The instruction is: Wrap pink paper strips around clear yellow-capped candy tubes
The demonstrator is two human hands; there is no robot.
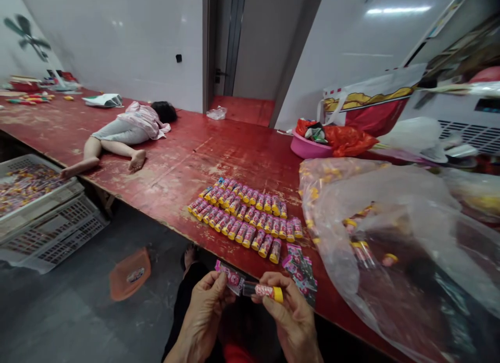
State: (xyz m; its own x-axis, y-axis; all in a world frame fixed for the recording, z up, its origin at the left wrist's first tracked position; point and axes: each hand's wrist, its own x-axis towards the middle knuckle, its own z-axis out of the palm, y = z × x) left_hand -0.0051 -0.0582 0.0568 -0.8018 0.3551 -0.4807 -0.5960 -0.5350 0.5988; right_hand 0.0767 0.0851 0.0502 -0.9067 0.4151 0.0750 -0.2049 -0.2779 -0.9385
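Between thumb and fingers, my left hand (209, 305) pinches a pink printed plastic sleeve (233, 280). My right hand (291, 313) grips a small clear tube (262, 290) with a yellow cap and red-and-white contents. The tube's clear end meets the sleeve's near edge; whether it is inside cannot be made out. Just beyond my hands, several rows of pink-wrapped tubes with yellow ends (242, 212) lie on the red table (164, 191). Beside my right hand, a pile of flat printed sleeves (300, 269) rests at the table's edge.
A large clear plastic bag (390, 196) with loose tubes covers the right side. Behind it stands a pink basin (310, 147). A person (135, 126) lies on the table at the left. White crates (50, 222) and an orange stool (130, 274) are on the floor.
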